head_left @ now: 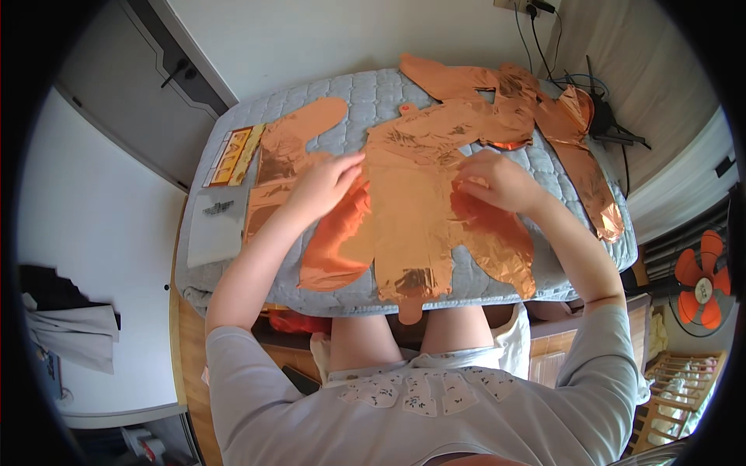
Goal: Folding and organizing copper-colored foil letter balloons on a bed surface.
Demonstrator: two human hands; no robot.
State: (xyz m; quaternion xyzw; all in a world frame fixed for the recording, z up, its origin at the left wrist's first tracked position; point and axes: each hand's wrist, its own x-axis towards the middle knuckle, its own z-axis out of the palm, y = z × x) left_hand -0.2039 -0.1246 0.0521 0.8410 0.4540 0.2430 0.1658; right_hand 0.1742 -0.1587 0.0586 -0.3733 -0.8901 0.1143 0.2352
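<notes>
A flat, uninflated rose-gold foil balloon (pixel 408 206) lies in front of me on a grey quilted mattress (pixel 334 303), its tab hanging over the near edge. My left hand (pixel 326 185) is closed, with its fingertips pinching the balloon's left edge. On the opposite side, my right hand (pixel 497 182) has its fingers curled in on the balloon's right edge. Shiny, wrinkled side parts of the foil spread below both hands. Another flat foil balloon (pixel 284 155) lies to the left, beside my left forearm.
More rose-gold foil (pixel 575 144) lies at the far right, near a black router (pixel 610 120) with cables. On the left are a yellow printed package (pixel 235 158) and a whitish sheet (pixel 217 237). An orange-bladed fan (pixel 703 283) stands at the right, above a wooden rack (pixel 684 380).
</notes>
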